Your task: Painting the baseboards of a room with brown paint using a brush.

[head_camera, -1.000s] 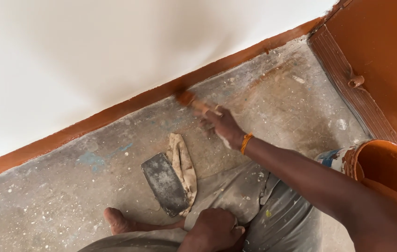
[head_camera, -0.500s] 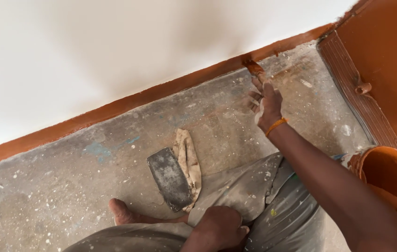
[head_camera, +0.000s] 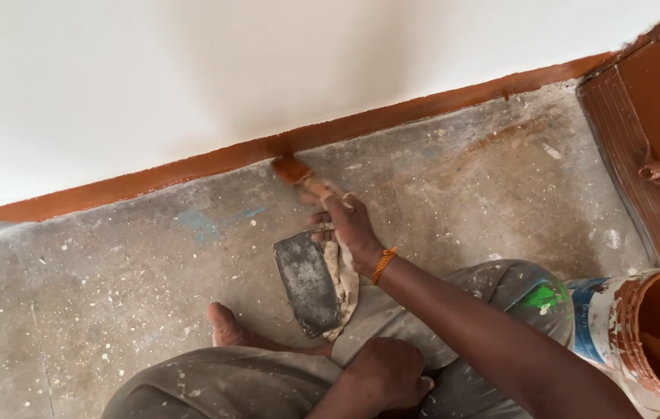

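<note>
The right hand (head_camera: 352,226) is clamped on a paintbrush (head_camera: 299,174), fingers wrapped round the handle. The brush runs up and to the left from the hand, its long axis slanting toward the wall, and its orange-loaded bristles touch the painted skirting band (head_camera: 190,167) where wall meets floor (head_camera: 113,264). So the brush tip lies ahead of the hand and slightly left, with the band stretching away on both sides along the foot of the white wall (head_camera: 190,70).

The left hand (head_camera: 383,374) is closed in a loose fist and rests on the person's knee, holding nothing that shows. It is well apart from the brush; the right hand is the one at work.

Just below the right hand, a scraper (head_camera: 305,281) lies flat on the floor with a rag (head_camera: 343,283) beside and partly under it. A bare foot (head_camera: 225,330) sits near the scraper's lower end. At the lower right stands a paint bucket (head_camera: 640,334) holding orange paint, beside the right arm. An orange door (head_camera: 656,132) fills the right edge.
</note>
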